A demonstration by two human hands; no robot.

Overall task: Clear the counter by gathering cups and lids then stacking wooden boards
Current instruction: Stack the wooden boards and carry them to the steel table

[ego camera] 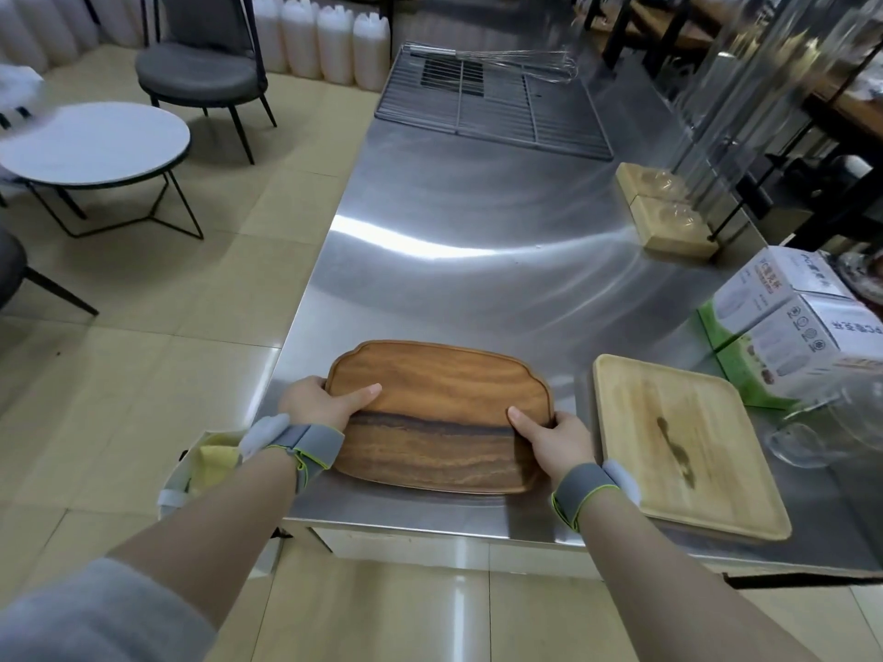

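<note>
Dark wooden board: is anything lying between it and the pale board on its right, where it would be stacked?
Nothing visible. Both hands, left and right, grip the dark wooden board; only bare counter separates it from the pale board, whose top is empty.

Scalloped board (pixel 439 418) on counter (pixel 478 222) near edge, square tray (pixel 688 446) just right, boxes (pixel 788 327) behind it

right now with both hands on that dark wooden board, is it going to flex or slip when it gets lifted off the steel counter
Probably stiff: the dark wooden board looks like one solid slab with a raised rim, so it should not flex. Slipping seems unlikely, since the left hand and right hand grip opposite ends, thumbs on top. On the polished steel counter it would likely slide easily if pushed.
</note>
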